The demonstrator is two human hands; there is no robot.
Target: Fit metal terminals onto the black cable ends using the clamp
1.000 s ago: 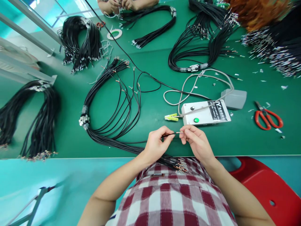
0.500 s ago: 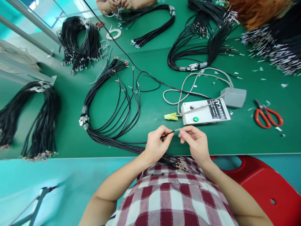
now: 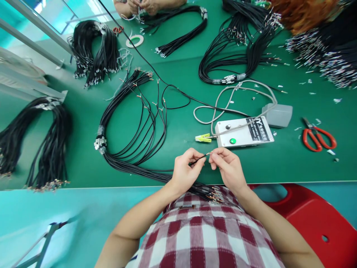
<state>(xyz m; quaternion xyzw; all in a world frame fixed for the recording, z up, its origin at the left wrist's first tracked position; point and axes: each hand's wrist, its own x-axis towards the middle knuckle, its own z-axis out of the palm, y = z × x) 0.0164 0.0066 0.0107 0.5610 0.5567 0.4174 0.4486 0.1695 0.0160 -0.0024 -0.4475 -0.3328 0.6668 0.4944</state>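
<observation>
Between thumb and fingers, my left hand (image 3: 187, 169) pinches a black cable (image 3: 198, 159) close to its stripped end. My right hand (image 3: 228, 166) is closed at the thin wire ends (image 3: 209, 153) of that same cable, fingertips pressed together on them. Under my left wrist runs a bundle of black cables (image 3: 139, 172), curving left and back round a taped band (image 3: 100, 143). Its loose stripped ends (image 3: 214, 194) hang over the table edge by my lap. Just beyond my hands lies a white box (image 3: 242, 132) with a green button, and a yellow clip (image 3: 203, 138) sticks out beside it.
Red-handled pliers (image 3: 318, 138) lie at the right among wire scraps. More cable bundles (image 3: 96, 50) rest at the left and back. A roll of tape (image 3: 134, 41) and another person's hands (image 3: 143, 6) are at the far side. A red stool (image 3: 312, 219) stands at lower right.
My right hand has shifted slightly left, closer to my left hand, at the cable's wire ends. My left hand keeps its pinch almost in place.
</observation>
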